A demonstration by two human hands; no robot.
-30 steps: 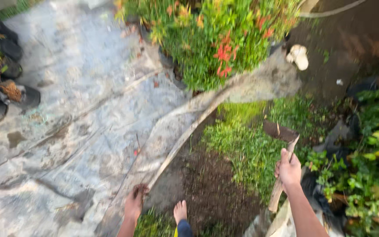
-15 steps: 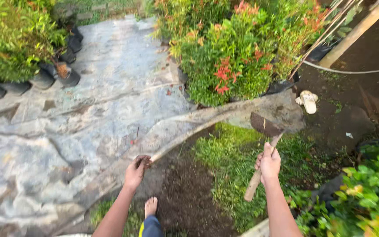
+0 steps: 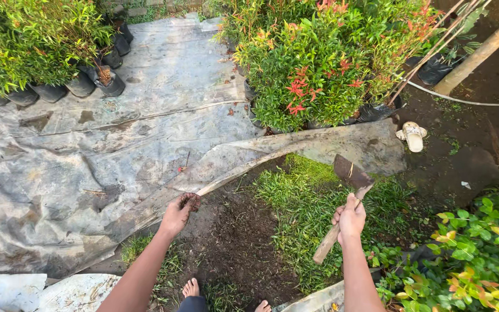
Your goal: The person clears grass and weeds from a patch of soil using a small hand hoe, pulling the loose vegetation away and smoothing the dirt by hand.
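My right hand (image 3: 350, 219) grips the wooden handle of a small hoe (image 3: 347, 186), its dark blade raised over a patch of green grass (image 3: 301, 199). My left hand (image 3: 178, 212), dirty with soil, holds the folded edge of a large grey plastic ground sheet (image 3: 88, 167) beside bare dark soil (image 3: 235, 242). My bare feet (image 3: 190, 287) show at the bottom edge.
Potted shrubs with red and green leaves (image 3: 324, 63) stand behind the grass. More plants in black bags (image 3: 47, 58) line the top left. A pale sandal (image 3: 413, 136), a bamboo pole (image 3: 480, 52) and a hose lie at the right; leafy plants (image 3: 480, 254) fill the bottom right.
The view has tilted up and shifted, bringing more potted plants into sight. My right hand has lifted the hoe higher over the grass; my left hand stays on the sheet's edge.
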